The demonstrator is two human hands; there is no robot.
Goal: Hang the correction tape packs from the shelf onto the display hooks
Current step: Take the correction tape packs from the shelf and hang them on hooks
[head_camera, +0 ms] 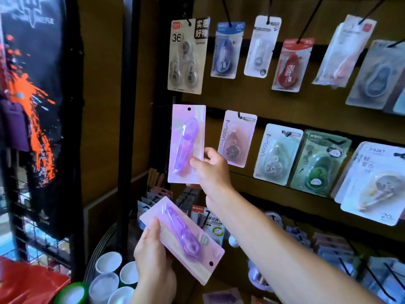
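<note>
My right hand (211, 170) pinches the lower right corner of a pink pack with a purple correction tape (186, 141). It holds the pack upright against the left end of the middle display row, with the pack's hang hole at the top. No hook shows through that hole. Lower down, my left hand (153, 257) grips a second, identical pink pack (186, 240). That pack lies tilted, its hang hole toward the lower right.
Other correction tape packs hang on black hooks in two rows, such as a grey triple pack (186, 55) and a pink Moon pack (236, 139). More packs (208, 220) stand on the shelf below. White cups (109, 279) sit at the lower left, beside a black frame post (127, 128).
</note>
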